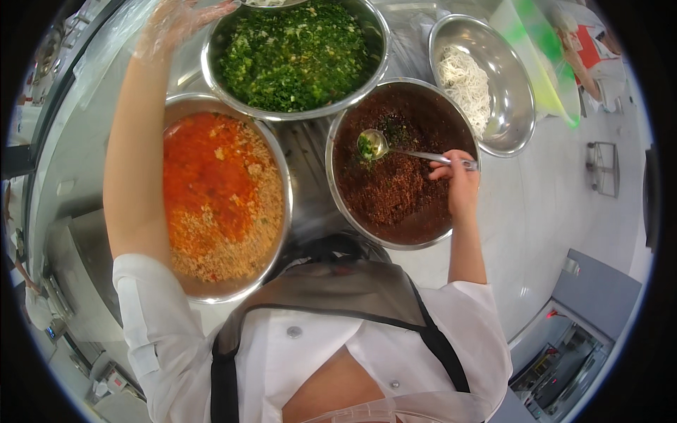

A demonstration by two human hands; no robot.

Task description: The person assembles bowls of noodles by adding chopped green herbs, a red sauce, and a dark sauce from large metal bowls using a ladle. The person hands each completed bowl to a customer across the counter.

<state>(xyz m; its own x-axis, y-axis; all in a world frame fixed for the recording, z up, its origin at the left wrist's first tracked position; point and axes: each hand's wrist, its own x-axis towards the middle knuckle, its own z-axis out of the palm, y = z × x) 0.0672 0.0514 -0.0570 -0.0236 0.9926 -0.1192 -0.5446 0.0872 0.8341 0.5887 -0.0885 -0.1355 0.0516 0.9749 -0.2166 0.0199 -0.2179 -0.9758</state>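
My bare right hand grips the handle of a metal ladle. Some chopped greens lie in its bowl. The ladle is over a steel bowl of dark reddish-brown, grainy sauce with green bits on top. At the upper left, my left hand wears a clear plastic glove. Its fingers extend to the rim of a container with white contents, cut off by the top edge; whether they hold it I cannot tell. Beneath that container is a large steel bowl of chopped greens.
Under my left forearm stands a steel bowl of minced food in red oil. At upper right, another steel bowl holds white noodles. Beyond it are a green-and-clear plastic sheet, a person's arm and a wheeled cart.
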